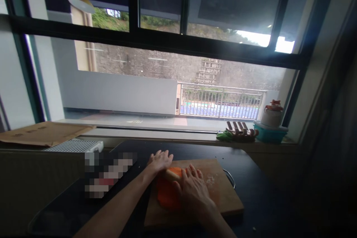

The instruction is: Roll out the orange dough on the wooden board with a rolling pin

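Observation:
A wooden rolling pin (173,174) lies across a flattened sheet of orange dough (168,195) on a wooden cutting board (223,197). My left hand (161,160) is over the pin's far left end, its fingers stretched forward past it. Palm down, my right hand (194,184) rests at the pin's other end with fingers straight and spread, and part of the dough is hidden beneath it. Neither hand wraps around the pin. White powdery flecks (210,180) mark the board just right of my right hand.
The board sits on a dark table (134,200), its metal handle (231,178) at the right. Left of my arm lies a pixelated object (110,176). On the windowsill stand a teal box (270,134) and a brown rack (242,132). Brown paper (47,133) lies far left.

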The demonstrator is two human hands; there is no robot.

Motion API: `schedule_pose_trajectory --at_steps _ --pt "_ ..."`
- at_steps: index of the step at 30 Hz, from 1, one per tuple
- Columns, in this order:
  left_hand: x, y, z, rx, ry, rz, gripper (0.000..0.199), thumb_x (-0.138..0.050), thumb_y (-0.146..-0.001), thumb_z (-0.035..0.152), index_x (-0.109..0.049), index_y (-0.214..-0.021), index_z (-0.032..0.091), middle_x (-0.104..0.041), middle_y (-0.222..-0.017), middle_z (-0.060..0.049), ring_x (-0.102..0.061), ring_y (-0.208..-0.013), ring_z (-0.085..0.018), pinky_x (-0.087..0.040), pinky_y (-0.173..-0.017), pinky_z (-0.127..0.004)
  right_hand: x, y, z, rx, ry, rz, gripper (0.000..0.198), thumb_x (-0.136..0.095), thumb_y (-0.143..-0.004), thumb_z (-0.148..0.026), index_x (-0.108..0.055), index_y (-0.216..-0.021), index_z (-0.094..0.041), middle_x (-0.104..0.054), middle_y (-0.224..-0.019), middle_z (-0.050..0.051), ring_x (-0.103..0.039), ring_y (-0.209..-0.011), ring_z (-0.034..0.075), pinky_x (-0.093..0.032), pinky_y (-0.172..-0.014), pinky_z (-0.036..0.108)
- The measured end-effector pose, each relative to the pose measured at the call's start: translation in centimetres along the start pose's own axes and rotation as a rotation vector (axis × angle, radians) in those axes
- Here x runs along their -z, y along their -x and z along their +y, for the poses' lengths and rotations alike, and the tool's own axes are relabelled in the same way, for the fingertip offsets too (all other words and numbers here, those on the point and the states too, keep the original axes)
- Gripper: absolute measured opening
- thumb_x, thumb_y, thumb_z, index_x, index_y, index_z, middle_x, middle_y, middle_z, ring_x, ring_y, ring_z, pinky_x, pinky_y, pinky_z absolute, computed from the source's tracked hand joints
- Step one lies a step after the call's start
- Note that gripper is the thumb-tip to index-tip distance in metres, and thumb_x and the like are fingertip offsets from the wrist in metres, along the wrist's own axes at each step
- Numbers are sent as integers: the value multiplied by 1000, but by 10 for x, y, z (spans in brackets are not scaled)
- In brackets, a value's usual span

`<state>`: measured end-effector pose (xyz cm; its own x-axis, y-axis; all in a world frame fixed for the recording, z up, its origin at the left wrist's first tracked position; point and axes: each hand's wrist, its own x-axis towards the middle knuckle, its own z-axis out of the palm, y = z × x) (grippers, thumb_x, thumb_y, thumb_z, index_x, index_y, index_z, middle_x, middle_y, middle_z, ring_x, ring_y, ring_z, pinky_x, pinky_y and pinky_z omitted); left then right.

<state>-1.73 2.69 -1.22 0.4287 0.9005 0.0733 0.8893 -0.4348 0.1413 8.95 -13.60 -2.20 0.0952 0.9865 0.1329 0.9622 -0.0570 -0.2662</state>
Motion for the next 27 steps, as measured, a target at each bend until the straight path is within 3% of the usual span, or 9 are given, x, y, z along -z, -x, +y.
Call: schedule_pose_trajectory --at_steps 3,6,8,11,14,17,20,22,27 --pt "0 21 -9 -34 3 -31 41 -44 -97 43 -52 -131 22 -50 -142 -10 -43 -131 -29 -32 -108 -58 -12 18 -17 -10 -5 21 65 -38 -93 -45 -37 -147 -9 -37 -151 16 -23 -143 30 -20 -116 46" --pt "2 38 -22 -62 3 -85 49 -25 -99 44 -46 -139 25 -42 -151 -7 -25 -144 -29 -15 -114 -60 -18 30 -28 29 -5 21 67 -42 -90 -43 -33 -148 -10 -27 -155 16 -19 -144 30 -20 -116 48" --pt "3 43 -28 -68 9 -113 53 -21 -98 45 -42 -143 25 -39 -152 -6 -23 -144 -28 -14 -114 -60 -12 31 -30 62 -21 -1 66 -43 -90 -40 -34 -147 -10 -30 -154 16 -24 -143 31 -26 -113 48" --pt "1 37 -26 -73 26 -118 53 -21 -98 46 -42 -142 25 -39 -152 -8 -25 -144 -29 -15 -113 -62 6 21 -24 126 -56 -56 53 -41 -91 -37 -49 -137 -11 -49 -142 14 -33 -139 29 -37 -107 42" --pt "-2 19 -13 -74 43 -63 47 -38 -97 48 -47 -137 23 -46 -146 -11 -38 -136 -31 -26 -110 -61 15 3 -9 151 -37 -73 44 -40 -93 -38 -58 -125 -14 -58 -132 12 -34 -138 28 -34 -108 41" --pt "-3 1 2 -68 59 2 42 -58 -91 40 -53 -127 19 -54 -132 -10 -55 -116 -26 -46 -97 -52 8 -8 7 121 9 -18 45 -40 -95 -40 -55 -130 -17 -52 -140 11 -31 -140 28 -29 -111 43" --pt "-3 -6 9 -73 74 28 38 -59 -91 37 -54 -123 18 -57 -126 -9 -59 -106 -23 -52 -89 -46 -4 -7 12 83 60 96 51 -38 -97 -43 -48 -139 -16 -35 -152 12 -22 -144 28 -22 -115 46" --pt "-2 0 6 -83 82 21 41 -58 -91 40 -53 -126 19 -55 -130 -10 -57 -113 -25 -48 -95 -50 -11 1 7 91 81 134 53 -37 -97 -44 -46 -141 -16 -31 -154 12 -18 -145 28 -18 -116 49" --pt "-1 37 -22 -107 97 -59 52 -29 -97 51 -45 -139 25 -44 -149 -9 -27 -142 -29 -15 -114 -61 -28 28 -17 188 58 184 58 -41 -94 -51 -40 -146 -23 -34 -153 6 -16 -145 28 -15 -118 49"
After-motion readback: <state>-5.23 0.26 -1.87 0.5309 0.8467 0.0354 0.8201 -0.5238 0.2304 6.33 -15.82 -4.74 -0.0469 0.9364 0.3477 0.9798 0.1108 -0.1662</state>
